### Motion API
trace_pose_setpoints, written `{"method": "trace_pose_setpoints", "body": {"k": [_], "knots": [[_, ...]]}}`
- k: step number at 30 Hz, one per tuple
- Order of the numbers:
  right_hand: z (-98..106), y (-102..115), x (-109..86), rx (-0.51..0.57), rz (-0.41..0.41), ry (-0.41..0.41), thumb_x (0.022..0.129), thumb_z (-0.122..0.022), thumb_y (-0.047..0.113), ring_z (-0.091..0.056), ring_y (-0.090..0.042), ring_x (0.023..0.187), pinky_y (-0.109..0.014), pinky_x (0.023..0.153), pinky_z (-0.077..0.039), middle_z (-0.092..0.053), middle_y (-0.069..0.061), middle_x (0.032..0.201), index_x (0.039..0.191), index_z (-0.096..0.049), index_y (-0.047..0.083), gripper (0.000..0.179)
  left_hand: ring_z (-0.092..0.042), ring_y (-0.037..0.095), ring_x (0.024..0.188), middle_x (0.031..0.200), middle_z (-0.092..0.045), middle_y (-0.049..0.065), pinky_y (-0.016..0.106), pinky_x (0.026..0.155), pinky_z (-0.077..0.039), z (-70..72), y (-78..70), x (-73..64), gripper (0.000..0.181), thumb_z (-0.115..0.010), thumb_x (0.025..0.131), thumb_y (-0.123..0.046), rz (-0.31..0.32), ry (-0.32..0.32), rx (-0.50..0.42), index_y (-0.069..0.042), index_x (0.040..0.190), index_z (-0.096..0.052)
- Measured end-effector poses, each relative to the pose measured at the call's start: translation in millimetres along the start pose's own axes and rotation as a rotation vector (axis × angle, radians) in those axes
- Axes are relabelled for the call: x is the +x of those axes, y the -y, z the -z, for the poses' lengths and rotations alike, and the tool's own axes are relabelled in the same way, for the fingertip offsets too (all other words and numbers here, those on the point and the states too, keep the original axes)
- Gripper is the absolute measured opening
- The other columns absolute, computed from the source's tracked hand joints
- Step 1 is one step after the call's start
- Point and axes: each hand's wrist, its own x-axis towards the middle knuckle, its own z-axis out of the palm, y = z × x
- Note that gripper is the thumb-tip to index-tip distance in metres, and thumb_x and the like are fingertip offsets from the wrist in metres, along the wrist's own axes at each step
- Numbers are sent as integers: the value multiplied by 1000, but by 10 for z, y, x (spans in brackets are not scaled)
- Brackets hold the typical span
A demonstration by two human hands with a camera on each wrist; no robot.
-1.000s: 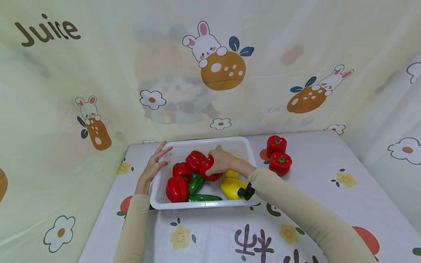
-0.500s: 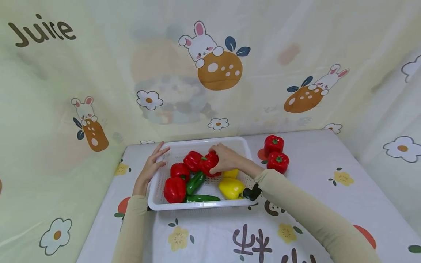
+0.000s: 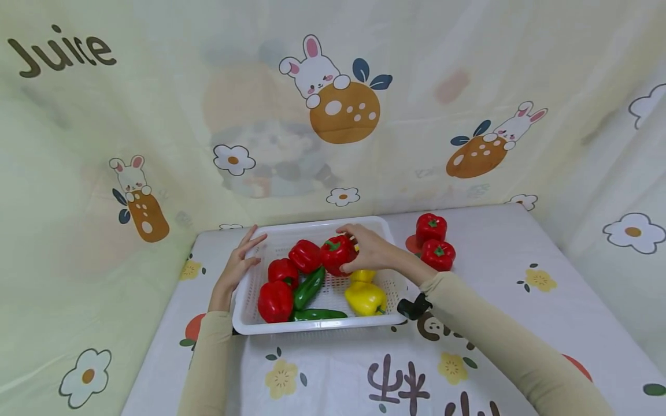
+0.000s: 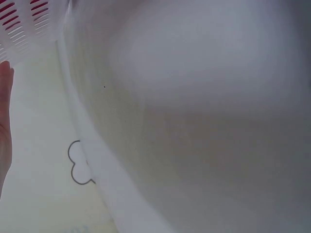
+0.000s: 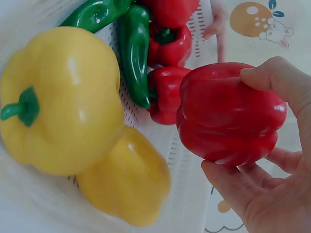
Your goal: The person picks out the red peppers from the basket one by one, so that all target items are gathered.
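Observation:
In the head view my right hand point(image 3: 372, 248) holds a red bell pepper point(image 3: 337, 254) over the far middle of a white plastic basket point(image 3: 317, 327). The right wrist view shows the thumb on one side of this pepper point(image 5: 228, 114) and fingers on the other. My left hand point(image 3: 236, 270) rests at the basket's left rim with its fingers spread. More red bell peppers point(image 3: 276, 301) lie inside along the left, beside two long green peppers point(image 3: 309, 289). Two yellow bell peppers point(image 3: 366, 297) sit at the right. The left wrist view catches only an edge of the left hand point(image 4: 5, 121).
Two red bell peppers point(image 3: 438, 255) stand on the table right of the basket. A patterned cloth covers the table point(image 3: 499, 335), and printed curtains point(image 3: 416, 162) rise behind it and at both sides. A black strap piece point(image 3: 414, 307) shows at the right wrist.
The right hand has lifted the red bell pepper slightly and drawn it right, away from the pepper beside it. The left hand stays at the rim; the head view has shifted a little.

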Motion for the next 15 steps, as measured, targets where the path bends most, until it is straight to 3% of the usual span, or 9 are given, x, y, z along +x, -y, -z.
{"method": "trace_pose_setpoints", "body": {"k": [15], "knots": [[245,-197,-321,70,-4,-149,73,-82,15,-47,-36,120,-45,88,-55,-45,-17,137,141,-44,6,79,-9,42,148,160,-17,26,62,114,-13,7,1,-2,53,-48,83,20,14,0,-5,16,136,-46]]}}
